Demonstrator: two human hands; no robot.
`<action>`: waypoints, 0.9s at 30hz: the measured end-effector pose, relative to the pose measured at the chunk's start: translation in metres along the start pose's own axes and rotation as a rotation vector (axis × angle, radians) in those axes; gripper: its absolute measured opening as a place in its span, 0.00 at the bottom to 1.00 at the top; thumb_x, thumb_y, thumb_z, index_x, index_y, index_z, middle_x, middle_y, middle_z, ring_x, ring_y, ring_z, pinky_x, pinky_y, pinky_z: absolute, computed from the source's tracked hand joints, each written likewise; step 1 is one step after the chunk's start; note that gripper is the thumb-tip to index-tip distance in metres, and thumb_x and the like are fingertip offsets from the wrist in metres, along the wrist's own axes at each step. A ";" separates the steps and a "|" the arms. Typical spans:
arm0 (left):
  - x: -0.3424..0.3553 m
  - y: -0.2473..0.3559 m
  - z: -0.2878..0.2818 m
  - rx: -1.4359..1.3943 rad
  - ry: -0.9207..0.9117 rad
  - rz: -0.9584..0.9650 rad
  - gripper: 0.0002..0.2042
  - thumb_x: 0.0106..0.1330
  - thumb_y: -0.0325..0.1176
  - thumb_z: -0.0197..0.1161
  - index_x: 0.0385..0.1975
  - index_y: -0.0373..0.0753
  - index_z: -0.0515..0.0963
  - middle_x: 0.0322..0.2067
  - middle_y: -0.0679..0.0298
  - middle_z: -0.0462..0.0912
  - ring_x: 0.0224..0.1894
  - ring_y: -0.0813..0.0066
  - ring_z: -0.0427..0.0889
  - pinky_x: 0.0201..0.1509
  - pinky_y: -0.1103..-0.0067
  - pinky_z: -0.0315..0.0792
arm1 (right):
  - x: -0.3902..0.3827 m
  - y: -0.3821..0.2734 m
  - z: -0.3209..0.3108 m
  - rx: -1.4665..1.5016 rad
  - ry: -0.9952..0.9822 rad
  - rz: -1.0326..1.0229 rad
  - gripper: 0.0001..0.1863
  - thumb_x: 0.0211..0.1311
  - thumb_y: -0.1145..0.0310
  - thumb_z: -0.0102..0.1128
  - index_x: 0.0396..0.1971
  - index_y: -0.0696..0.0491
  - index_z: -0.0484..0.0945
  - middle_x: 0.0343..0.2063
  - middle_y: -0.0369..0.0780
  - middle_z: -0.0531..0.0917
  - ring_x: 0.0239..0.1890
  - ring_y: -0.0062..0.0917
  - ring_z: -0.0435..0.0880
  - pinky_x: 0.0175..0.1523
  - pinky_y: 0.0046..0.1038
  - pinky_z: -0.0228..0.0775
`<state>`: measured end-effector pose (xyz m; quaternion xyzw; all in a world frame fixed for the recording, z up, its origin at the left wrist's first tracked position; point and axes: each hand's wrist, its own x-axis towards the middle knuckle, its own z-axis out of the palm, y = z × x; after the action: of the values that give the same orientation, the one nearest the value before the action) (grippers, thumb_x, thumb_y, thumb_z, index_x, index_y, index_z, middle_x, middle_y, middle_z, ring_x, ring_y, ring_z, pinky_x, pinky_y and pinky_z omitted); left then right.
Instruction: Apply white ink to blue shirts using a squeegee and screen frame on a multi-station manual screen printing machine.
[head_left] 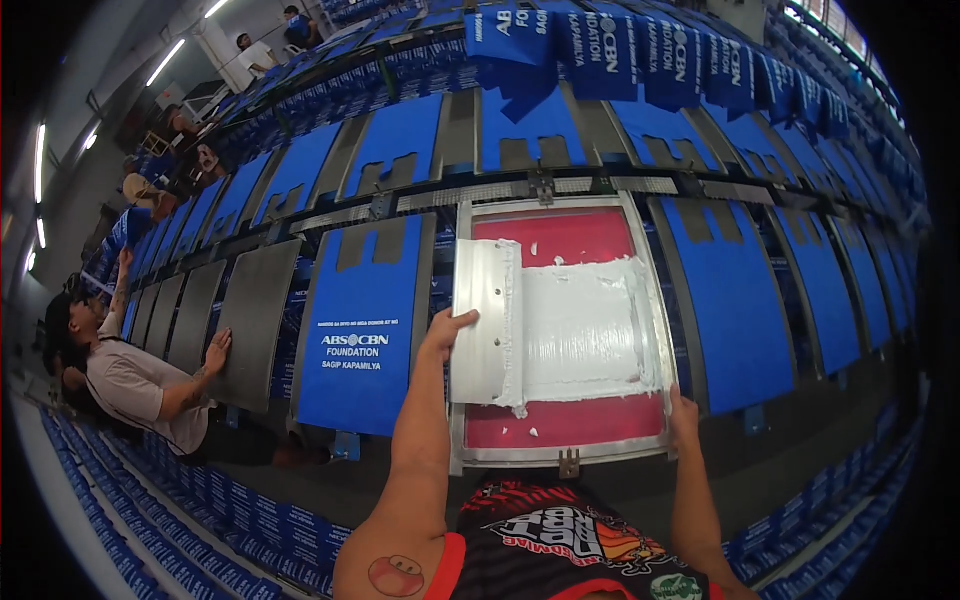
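Observation:
In front of me lies a metal-framed printing screen [548, 219] with red mesh and a broad patch of thick white ink [585, 330] in its middle. A wide aluminium squeegee [478, 320] stands along the patch's left side, its right edge coated in ink. My left hand [447, 330] grips the squeegee's left edge with the fingers curled onto it. My right hand [684, 410] holds the screen frame's lower right edge, its fingers partly hidden. To the left is a blue bag with white print [355, 390] on a board; a plain blue bag [730, 300] lies to the right.
Rows of boards with blue bags [530, 120] run ahead and sideways. More bags hang [615, 60] above and in rows below [250, 510]. A co-worker [150, 385] at the left touches a grey board [260, 300] and reaches up toward a bag. Other people [255, 60] are farther back.

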<state>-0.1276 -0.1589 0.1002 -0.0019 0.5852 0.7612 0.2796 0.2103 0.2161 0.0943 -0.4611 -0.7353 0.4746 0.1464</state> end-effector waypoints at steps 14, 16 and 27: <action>-0.043 0.034 0.031 0.158 -0.039 0.140 0.27 0.44 0.24 0.75 0.47 0.30 0.74 0.39 0.56 0.83 0.38 0.68 0.83 0.45 0.72 0.77 | -0.175 -0.010 0.049 -0.075 -0.921 0.279 0.20 0.63 0.59 0.60 0.35 0.65 0.81 0.28 0.42 0.84 0.30 0.20 0.81 0.39 0.22 0.73; -0.049 0.034 0.041 0.182 -0.020 0.164 0.26 0.44 0.24 0.75 0.46 0.28 0.74 0.38 0.55 0.83 0.37 0.68 0.83 0.44 0.72 0.77 | -0.179 -0.006 0.049 -0.053 -0.881 0.264 0.19 0.64 0.61 0.59 0.35 0.66 0.81 0.29 0.42 0.84 0.30 0.20 0.81 0.38 0.22 0.73; -0.074 0.046 0.058 0.273 0.001 0.194 0.28 0.42 0.24 0.75 0.46 0.25 0.75 0.38 0.53 0.83 0.36 0.68 0.83 0.44 0.75 0.76 | -0.186 0.002 0.057 -0.150 -0.628 -0.014 0.13 0.59 0.64 0.62 0.28 0.60 0.85 0.19 0.38 0.85 0.22 0.15 0.82 0.30 0.21 0.72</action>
<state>-0.0663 -0.1460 0.1841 0.0924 0.6807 0.6980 0.2021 0.2733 0.0324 0.1047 -0.2966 -0.7805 0.5373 -0.1189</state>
